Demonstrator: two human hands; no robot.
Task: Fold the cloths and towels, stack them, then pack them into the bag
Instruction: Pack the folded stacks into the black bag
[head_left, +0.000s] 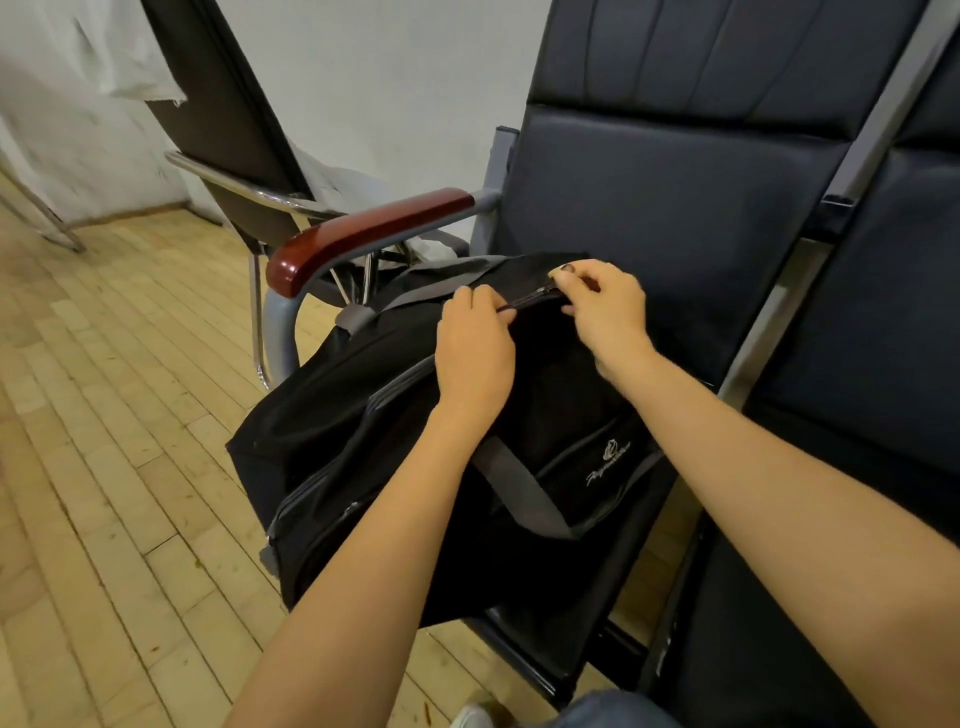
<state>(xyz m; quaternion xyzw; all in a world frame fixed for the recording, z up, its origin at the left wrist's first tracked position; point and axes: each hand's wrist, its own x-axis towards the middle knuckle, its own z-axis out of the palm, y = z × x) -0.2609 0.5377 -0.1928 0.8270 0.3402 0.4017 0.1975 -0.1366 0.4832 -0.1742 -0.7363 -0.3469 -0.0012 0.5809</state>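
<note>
Head view: black bag (363, 415) on chair (675, 218), both hands on top; zip (525, 301) runs between them, left-near to right-far; left hand (475, 358) pinches near end, right hand (608, 312) pinches far end, likely puller

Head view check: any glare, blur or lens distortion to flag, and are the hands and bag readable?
Head view: wide-angle distortion bows the chair frame and floor planks toward the edges. There is a glare streak on the glossy armrest. The left hand and right hand are sharp, but the black bag is dark with little detail. The hanging cloth at top left looks soft.
</note>
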